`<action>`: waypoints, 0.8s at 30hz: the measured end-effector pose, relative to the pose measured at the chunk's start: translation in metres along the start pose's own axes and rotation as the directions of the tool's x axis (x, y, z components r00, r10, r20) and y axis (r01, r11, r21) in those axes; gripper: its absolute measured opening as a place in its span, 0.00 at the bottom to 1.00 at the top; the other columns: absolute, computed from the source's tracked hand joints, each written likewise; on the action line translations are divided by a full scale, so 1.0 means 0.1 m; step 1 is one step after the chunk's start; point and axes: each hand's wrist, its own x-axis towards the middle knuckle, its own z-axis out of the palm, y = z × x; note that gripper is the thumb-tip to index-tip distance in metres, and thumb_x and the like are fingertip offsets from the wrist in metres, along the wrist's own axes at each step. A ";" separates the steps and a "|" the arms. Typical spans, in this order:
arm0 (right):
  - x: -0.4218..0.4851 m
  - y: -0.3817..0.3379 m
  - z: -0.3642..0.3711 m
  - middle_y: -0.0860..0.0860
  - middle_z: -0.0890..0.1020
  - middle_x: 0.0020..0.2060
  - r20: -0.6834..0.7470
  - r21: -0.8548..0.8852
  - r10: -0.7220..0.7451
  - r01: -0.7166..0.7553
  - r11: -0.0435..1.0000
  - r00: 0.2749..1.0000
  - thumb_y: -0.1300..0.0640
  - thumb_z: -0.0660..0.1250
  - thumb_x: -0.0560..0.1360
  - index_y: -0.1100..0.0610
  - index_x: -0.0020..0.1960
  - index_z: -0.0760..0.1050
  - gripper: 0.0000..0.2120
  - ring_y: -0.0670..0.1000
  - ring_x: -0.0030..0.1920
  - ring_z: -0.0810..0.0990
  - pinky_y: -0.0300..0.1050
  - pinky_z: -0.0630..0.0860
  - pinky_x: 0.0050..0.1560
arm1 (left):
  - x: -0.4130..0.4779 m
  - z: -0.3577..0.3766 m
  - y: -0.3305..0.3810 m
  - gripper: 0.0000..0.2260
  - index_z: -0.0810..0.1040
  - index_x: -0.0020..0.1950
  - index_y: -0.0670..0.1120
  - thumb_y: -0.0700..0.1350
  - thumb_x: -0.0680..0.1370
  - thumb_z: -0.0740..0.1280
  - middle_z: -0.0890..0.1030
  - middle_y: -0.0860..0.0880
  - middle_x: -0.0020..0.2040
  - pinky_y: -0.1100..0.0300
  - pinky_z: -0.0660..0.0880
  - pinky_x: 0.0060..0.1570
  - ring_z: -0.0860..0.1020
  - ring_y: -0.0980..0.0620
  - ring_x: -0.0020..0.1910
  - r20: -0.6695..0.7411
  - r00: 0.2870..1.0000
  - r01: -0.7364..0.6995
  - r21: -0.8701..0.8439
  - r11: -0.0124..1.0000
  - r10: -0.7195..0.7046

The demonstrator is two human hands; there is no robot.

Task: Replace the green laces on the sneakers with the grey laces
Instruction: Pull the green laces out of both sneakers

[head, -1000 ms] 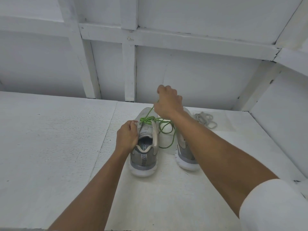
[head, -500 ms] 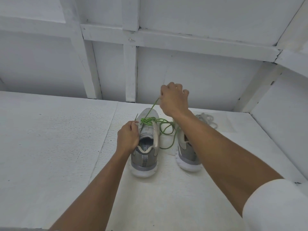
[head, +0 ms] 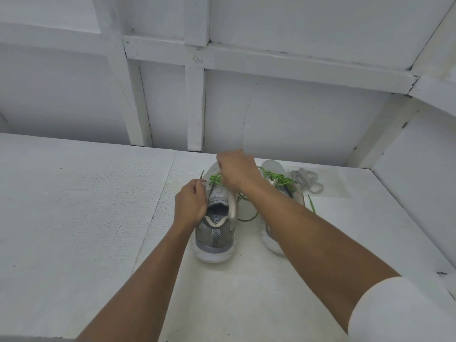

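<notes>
Two grey sneakers stood side by side on the white counter [head: 74, 218], heels toward the person and toes toward the white panelled wall [head: 296, 114]; the left sneaker [head: 214, 233] was in plain sight, while the right sneaker [head: 272, 169] was largely hidden behind the right forearm; the left hand [head: 190, 206] was curled round the left side of the left sneaker's collar, gripping it up by the top eyelets, and a dark-tipped lace end stuck up just beside its fingertips; the right hand [head: 237, 171] hung over the same shoe's throat, knuckles up, fingers bent down into the green lace [head: 215, 179], which it seemed to pinch, though the fingertips themselves were out of sight beneath the hand; a slack loop of green cord lay on the counter between the two shoes; the other green lace [head: 281, 180] was threaded across the right sneaker, one tail trailing onto the counter on its right side; the grey laces [head: 306, 181] lay in a loose heap on the counter just to the right of the right sneaker, touched by neither hand; a white sleeve [head: 399, 314] covered the right upper arm at the lower right
</notes>
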 end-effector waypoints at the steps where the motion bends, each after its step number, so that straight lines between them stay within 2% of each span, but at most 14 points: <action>1: 0.01 0.05 -0.04 0.54 0.76 0.51 -0.031 0.051 0.013 -0.011 0.999 0.999 0.67 0.60 0.73 0.56 0.52 0.71 0.10 0.58 0.55 0.72 0.47 0.65 0.45 | 0.00 0.00 0.00 0.17 0.80 0.60 0.43 0.44 0.83 0.53 0.81 0.44 0.57 0.60 0.66 0.49 0.76 0.45 0.55 -0.002 1.000 0.000 -0.004 1.000 0.000; 4: 0.02 0.19 -0.17 0.56 0.74 0.47 -0.099 0.206 0.079 -0.057 0.977 0.992 0.71 0.58 0.72 0.58 0.50 0.68 0.12 0.58 0.47 0.74 0.46 0.65 0.40 | -0.01 -0.01 0.00 0.16 0.79 0.61 0.43 0.44 0.83 0.53 0.81 0.44 0.58 0.61 0.66 0.50 0.76 0.45 0.57 0.001 1.000 0.008 -0.010 1.000 -0.008; 8: 0.01 0.39 -0.29 0.57 0.72 0.45 -0.216 0.288 0.189 -0.123 0.950 0.958 0.72 0.55 0.71 0.58 0.48 0.65 0.12 0.56 0.40 0.71 0.47 0.66 0.38 | -0.01 -0.01 0.00 0.16 0.79 0.61 0.43 0.44 0.83 0.53 0.81 0.44 0.58 0.61 0.66 0.51 0.75 0.46 0.57 0.004 1.000 0.009 -0.019 1.000 -0.009; 12: 0.01 0.56 -0.39 0.56 0.71 0.44 -0.334 0.355 0.296 -0.172 0.919 0.895 0.70 0.56 0.75 0.61 0.49 0.67 0.07 0.55 0.40 0.70 0.46 0.65 0.38 | -0.02 -0.01 -0.01 0.16 0.79 0.60 0.43 0.44 0.83 0.53 0.81 0.44 0.58 0.61 0.66 0.50 0.76 0.46 0.56 -0.004 1.000 0.006 -0.026 1.000 -0.007; 16: 0.01 0.64 -0.45 0.56 0.71 0.45 -0.394 0.483 0.354 -0.136 0.865 0.848 0.72 0.56 0.72 0.61 0.48 0.68 0.10 0.52 0.42 0.69 0.45 0.65 0.39 | -0.01 -0.01 0.00 0.16 0.80 0.59 0.43 0.44 0.83 0.53 0.81 0.44 0.57 0.60 0.66 0.49 0.74 0.49 0.52 0.001 1.000 0.011 -0.035 0.999 -0.011; 19: 0.03 0.66 -0.45 0.54 0.72 0.44 -0.384 0.599 0.442 -0.145 0.787 0.811 0.72 0.57 0.72 0.59 0.45 0.66 0.10 0.50 0.42 0.69 0.40 0.65 0.35 | -0.01 -0.01 0.00 0.16 0.80 0.58 0.42 0.44 0.83 0.53 0.81 0.44 0.56 0.60 0.66 0.49 0.73 0.50 0.50 0.007 1.000 0.011 -0.033 0.999 -0.011; 21: 0.03 0.67 -0.43 0.54 0.72 0.45 -0.357 0.609 0.462 -0.173 0.774 0.812 0.72 0.57 0.72 0.59 0.46 0.66 0.10 0.51 0.41 0.70 0.41 0.66 0.35 | -0.01 0.00 0.00 0.16 0.80 0.59 0.43 0.44 0.83 0.53 0.81 0.44 0.56 0.60 0.66 0.50 0.74 0.50 0.51 0.005 1.000 0.016 -0.035 0.999 -0.015; 23: 0.02 0.65 -0.39 0.55 0.73 0.50 -0.270 0.549 0.438 -0.237 0.802 0.857 0.70 0.57 0.73 0.59 0.52 0.67 0.11 0.55 0.45 0.72 0.45 0.68 0.41 | -0.02 0.00 -0.01 0.16 0.80 0.59 0.43 0.44 0.83 0.53 0.81 0.44 0.57 0.60 0.66 0.50 0.74 0.49 0.51 0.002 1.000 0.021 -0.035 0.999 -0.021; 24: 0.01 0.63 -0.36 0.56 0.72 0.55 -0.210 0.490 0.420 -0.277 0.827 0.883 0.69 0.58 0.73 0.60 0.58 0.67 0.15 0.57 0.49 0.73 0.47 0.69 0.44 | -0.01 0.00 0.00 0.16 0.80 0.59 0.43 0.44 0.83 0.53 0.81 0.44 0.57 0.60 0.66 0.49 0.74 0.49 0.51 0.003 1.000 0.022 -0.037 0.999 -0.022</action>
